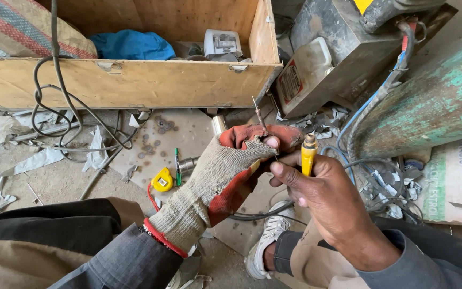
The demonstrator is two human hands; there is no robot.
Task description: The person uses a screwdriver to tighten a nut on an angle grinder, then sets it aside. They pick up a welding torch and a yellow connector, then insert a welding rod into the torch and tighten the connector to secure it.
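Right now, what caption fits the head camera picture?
Gloved left hand pinches a thin rod while the bare right hand grips a yellow-handled tool.

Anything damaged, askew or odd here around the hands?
Yes. The left hand wears a knit glove with worn red coating, and a bare fingertip pokes through it beside the thin rod. The right hand, holding the yellow tool, is bare. Metal scraps and tangled cables litter the floor.

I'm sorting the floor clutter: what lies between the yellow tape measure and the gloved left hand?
In the head view, a green pen and a short metal cylinder lie between the yellow tape measure and the gloved left hand.
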